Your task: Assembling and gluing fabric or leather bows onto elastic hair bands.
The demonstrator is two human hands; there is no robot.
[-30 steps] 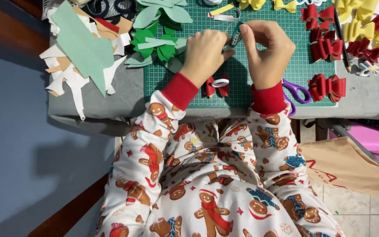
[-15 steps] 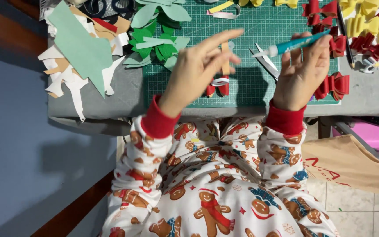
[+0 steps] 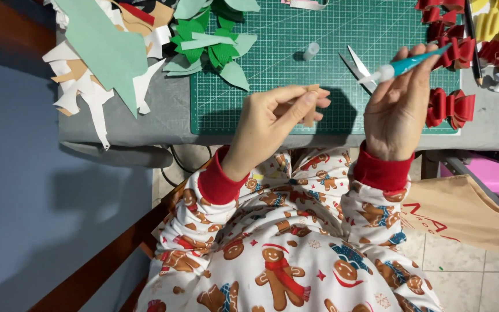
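Left hand: the left hand [image 3: 272, 118] pinches a small tan strip [image 3: 310, 110] between thumb and fingers, lifted above the near edge of the green cutting mat [image 3: 319, 69].
Right hand: the right hand [image 3: 397, 110] grips a teal glue tube [image 3: 402, 65], its white nozzle pointing left toward the strip but clear of it.
Cap: a small clear cap [image 3: 311, 51] stands on the mat, far from both hands.
Scissors: open scissors [image 3: 358, 66] lie on the mat just behind the nozzle.
Surroundings: red bows [image 3: 449, 107] sit at the right, green leaf cut-outs [image 3: 212, 49] at the far left of the mat, paper scraps [image 3: 96, 63] beyond them.
Doing it well: I judge the strip should be kept flat and steady, the nozzle touched lightly to one end, and only a small bead squeezed out, with fingertips kept off the wet spot.
Risk: too firm a squeeze would likely flood such a small piece.
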